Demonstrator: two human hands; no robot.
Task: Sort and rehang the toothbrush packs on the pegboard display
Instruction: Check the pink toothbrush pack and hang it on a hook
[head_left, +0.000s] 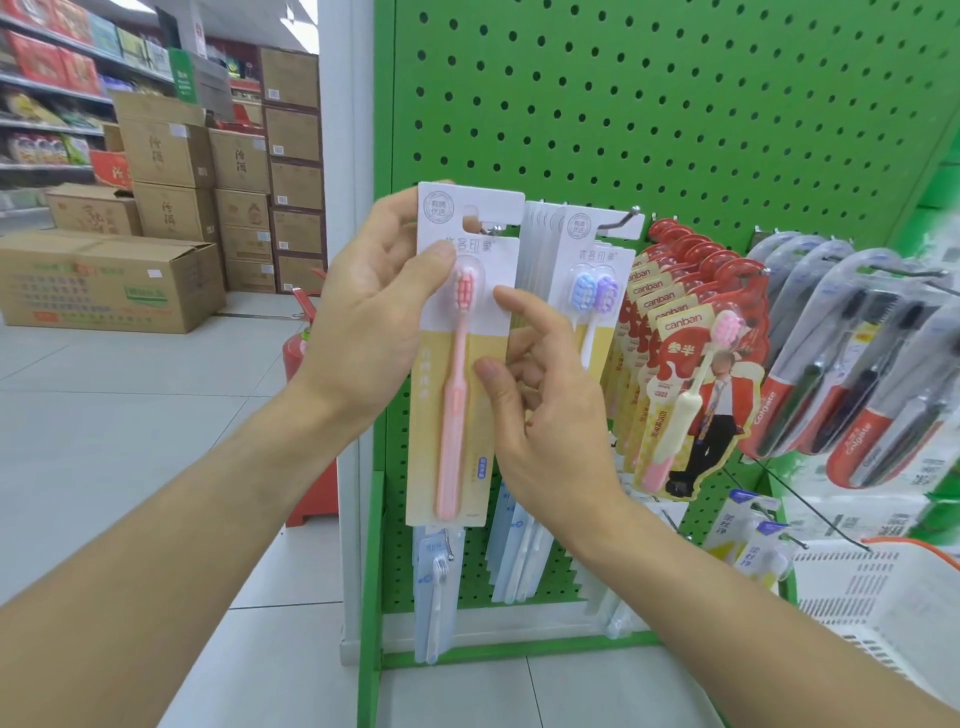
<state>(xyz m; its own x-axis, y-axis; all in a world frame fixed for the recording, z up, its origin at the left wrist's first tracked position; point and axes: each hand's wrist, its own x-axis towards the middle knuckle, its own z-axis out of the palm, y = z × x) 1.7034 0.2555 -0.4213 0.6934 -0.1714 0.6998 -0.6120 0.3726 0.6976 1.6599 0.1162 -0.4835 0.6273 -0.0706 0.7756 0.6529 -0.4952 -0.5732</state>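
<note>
My left hand (374, 306) grips the upper left edge of a white-and-yellow pack with a pink toothbrush (457, 364), thumb on its front. The pack's hang hole sits at the tip of a metal peg (488, 228) on the green pegboard (649, 114). My right hand (540, 405) is at the pack's right edge, thumb touching its front and fingers loosely bent behind it. To the right hang matching packs with blue and purple brushes (592, 296), red canban packs (691, 364) and Colgate packs (852, 374).
Pale blue toothbrush packs (436, 582) hang on lower pegs. A white plastic basket (872, 597) stands at the lower right. A red fire extinguisher (298, 353) stands left of the display. Stacked cardboard boxes (171, 171) and store shelves fill the back left.
</note>
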